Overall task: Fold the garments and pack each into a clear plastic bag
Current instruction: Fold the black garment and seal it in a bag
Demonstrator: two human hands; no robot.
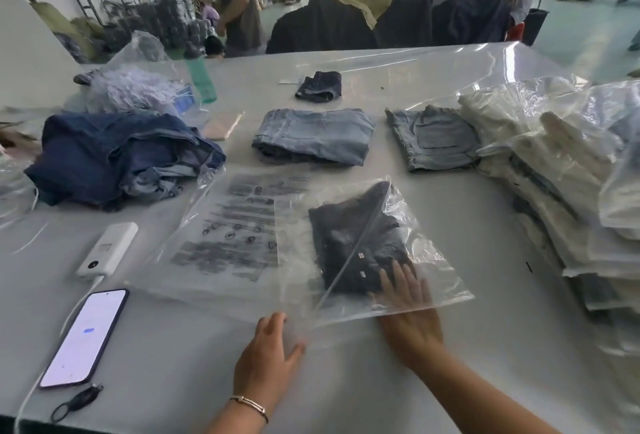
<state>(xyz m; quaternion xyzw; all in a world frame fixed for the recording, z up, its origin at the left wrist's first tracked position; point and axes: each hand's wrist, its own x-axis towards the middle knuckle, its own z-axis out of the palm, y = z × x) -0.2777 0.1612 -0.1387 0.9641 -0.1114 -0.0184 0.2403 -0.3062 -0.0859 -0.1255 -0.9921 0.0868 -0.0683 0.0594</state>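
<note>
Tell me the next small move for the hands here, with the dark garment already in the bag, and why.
Probably draw the right hand out of the clear plastic bag and flatten it. The dark folded garment already lies inside, the right fingers reach in through the open near edge beside it, and the left hand pins that edge to the table.

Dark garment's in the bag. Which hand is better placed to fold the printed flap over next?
Left. The left hand rests on the clear plastic bag at its near edge on the flap side; the right hand is flat on the dark garment, pinning it.
</note>
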